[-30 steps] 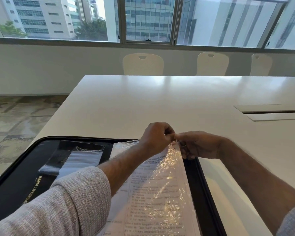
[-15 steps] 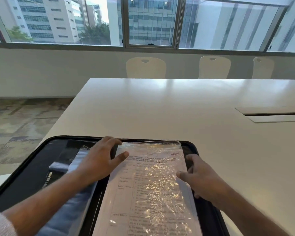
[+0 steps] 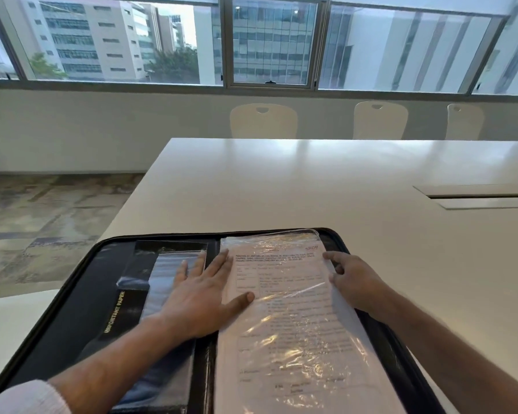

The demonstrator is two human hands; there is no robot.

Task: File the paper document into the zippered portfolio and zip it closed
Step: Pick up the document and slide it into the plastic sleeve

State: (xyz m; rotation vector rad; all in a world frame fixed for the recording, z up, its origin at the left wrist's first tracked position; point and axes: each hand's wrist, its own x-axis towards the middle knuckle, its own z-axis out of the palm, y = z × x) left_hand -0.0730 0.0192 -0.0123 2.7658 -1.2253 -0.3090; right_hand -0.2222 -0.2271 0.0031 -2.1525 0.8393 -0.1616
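A black zippered portfolio (image 3: 81,297) lies open flat on the white table (image 3: 281,186), its left half carrying clear pockets and a strip printed "IMPORTANT PAPER". The paper document (image 3: 290,330), a printed form inside a crinkled clear plastic sleeve, lies on the portfolio's right half. My left hand (image 3: 198,297) rests flat with fingers spread across the spine, its thumb on the sleeve's left edge. My right hand (image 3: 353,279) touches the sleeve's right edge with fingers loosely curled; I cannot tell if it pinches the edge.
Three cream chairs (image 3: 263,121) stand at the table's far side under the windows. A recessed cable hatch (image 3: 479,197) sits in the tabletop at the right. The table's left edge drops to patterned carpet (image 3: 42,216).
Both hands left the sleeve's top edge, where they were pinched together. The sleeve dropped flat onto the right half, and the hands spread to its two sides.
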